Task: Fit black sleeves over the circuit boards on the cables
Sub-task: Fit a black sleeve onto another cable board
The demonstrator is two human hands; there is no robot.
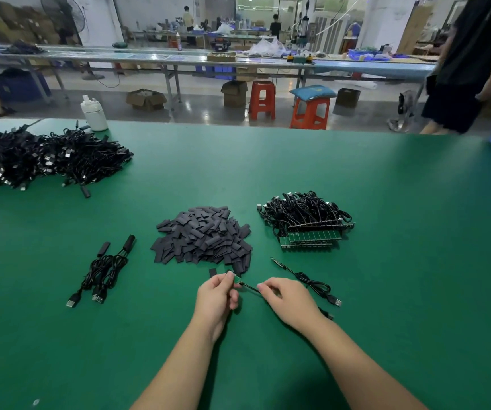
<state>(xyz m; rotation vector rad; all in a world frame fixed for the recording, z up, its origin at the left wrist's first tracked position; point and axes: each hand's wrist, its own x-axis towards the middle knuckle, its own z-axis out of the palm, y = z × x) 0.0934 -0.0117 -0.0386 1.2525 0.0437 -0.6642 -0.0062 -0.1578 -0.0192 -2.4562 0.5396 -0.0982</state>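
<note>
A small green circuit board (236,280) on a thin black cable (250,287) sits just below the heap of black sleeves (204,236).

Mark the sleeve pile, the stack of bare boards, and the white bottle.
sleeve pile (204,236): head view, middle of the heap.
stack of bare boards (312,239): head view, green board fronts.
white bottle (94,114): head view, its body.

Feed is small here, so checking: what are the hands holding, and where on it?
One cable: left hand pinches its circuit-board end, right hand pinches the wire just behind.

Green worktable (386,202); red stools (262,99) on grey floor; long benches (149,59) behind.
</note>
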